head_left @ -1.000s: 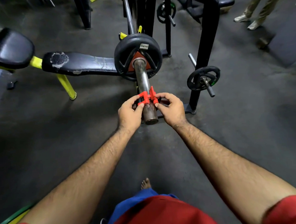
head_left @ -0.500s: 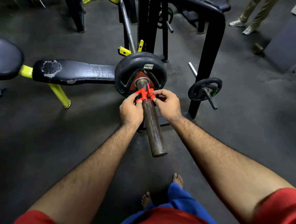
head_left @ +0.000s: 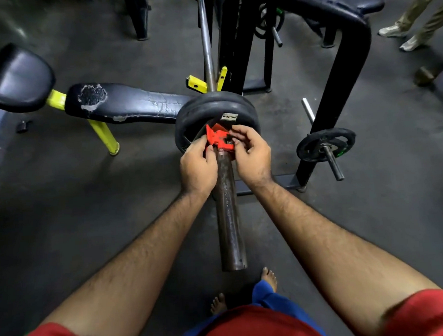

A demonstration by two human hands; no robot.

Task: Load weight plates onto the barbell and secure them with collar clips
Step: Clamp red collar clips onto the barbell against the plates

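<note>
Nearest us, our bare feet (head_left: 268, 277) stand on the floor (head_left: 63, 214) just under the free end of the bar (head_left: 228, 219), whose sleeve runs away from us between both forearms. Both arms reach forward, wrists close together on either side of the sleeve.

Our left hand (head_left: 198, 166) has its fingers (head_left: 201, 143) curled inward, pinching the left side of the red clip (head_left: 220, 139). Our right hand (head_left: 253, 156) is curled the same way, fingertips pinching the clip's right side, thumb tucked near it. The clip sits around the sleeve between the two sets of fingers.

Just beyond the fingers, touching or nearly touching the clip, are the black plates (head_left: 216, 109) loaded on the bar. Past them the bar continues into yellow rack hooks (head_left: 198, 84). Left of the fingers lies a worn padded bench (head_left: 124, 103); right of them a small plate (head_left: 325, 144) hangs on a rack peg.
</note>
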